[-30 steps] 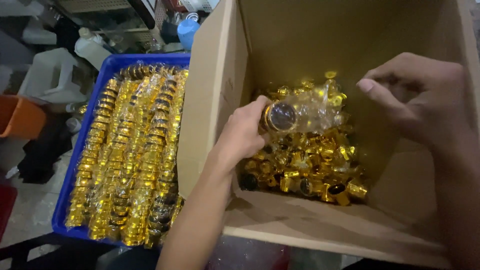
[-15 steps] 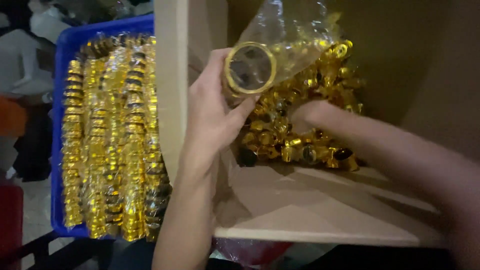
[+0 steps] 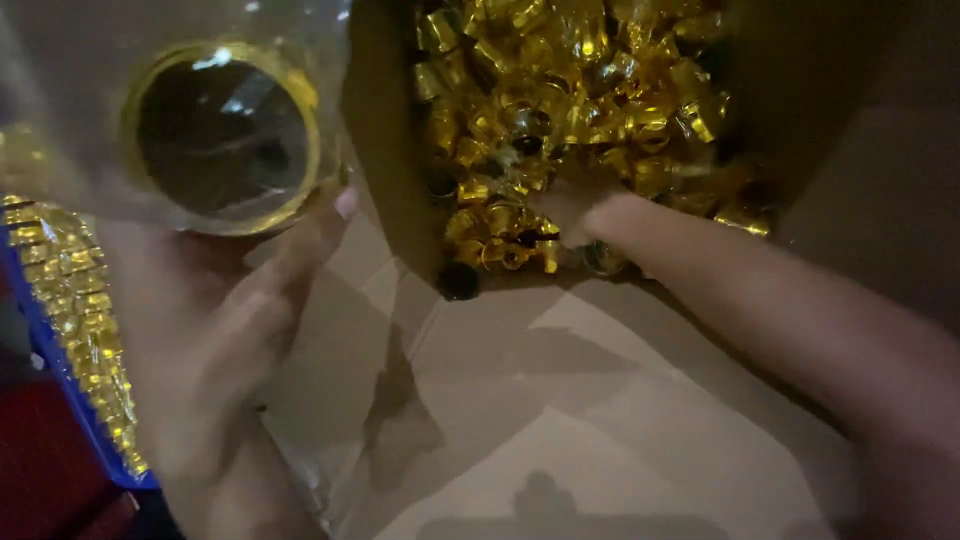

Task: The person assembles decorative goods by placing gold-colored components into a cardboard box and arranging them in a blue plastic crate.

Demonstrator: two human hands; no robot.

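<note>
Close beside box wall [image 3: 385, 150]: gold ring [image 3: 225, 135]

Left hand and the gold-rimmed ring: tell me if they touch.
Touching. The head view shows the left hand raised with its fingertip pressed against the lower rim of the gold-rimmed ring.

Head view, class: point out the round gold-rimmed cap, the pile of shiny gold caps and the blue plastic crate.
Round gold-rimmed cap [image 3: 225, 135], head view, dark centre.
Pile of shiny gold caps [image 3: 570, 110], head view, middle.
Blue plastic crate [image 3: 60, 375], head view, rim.
</note>
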